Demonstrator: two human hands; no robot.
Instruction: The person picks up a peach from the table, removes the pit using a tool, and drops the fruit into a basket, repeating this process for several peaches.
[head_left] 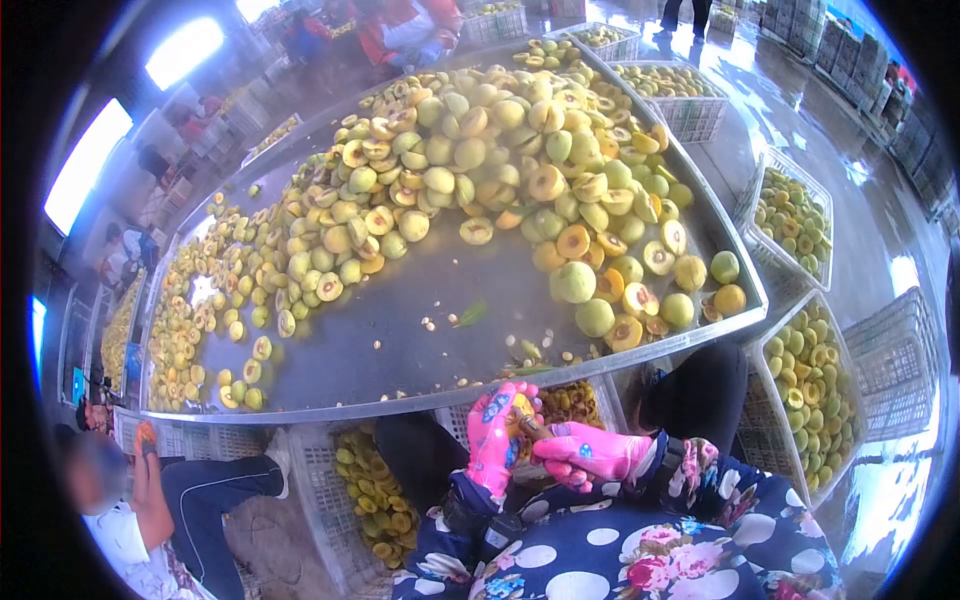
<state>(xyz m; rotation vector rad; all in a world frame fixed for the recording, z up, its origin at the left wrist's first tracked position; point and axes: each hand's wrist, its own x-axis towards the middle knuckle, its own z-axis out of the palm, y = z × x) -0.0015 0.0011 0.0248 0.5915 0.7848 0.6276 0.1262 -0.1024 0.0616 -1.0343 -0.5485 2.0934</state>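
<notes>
In the head view, my left hand (490,440), in a pink patterned glove, is closed around a yellow peach piece (522,406) just below the table's near edge. Close beside it, my right hand (592,456), in a matching glove, grips a small brownish tool (536,429) whose tip points at the fruit; its exact kind is hard to make out. Both hands are over a crate of cut fruit pieces (570,404). On the metal table (420,300) beyond lies a large heap of green-yellow peaches (440,170), many halved with the stones showing.
Another crate of peach halves (375,495) stands by my left leg. Full crates (812,390) line the right side, next to an upright grey crate (893,360). A person (150,510) sits at the left; another person (408,30) works across the table. Loose stones and a leaf (472,314) lie on the tabletop.
</notes>
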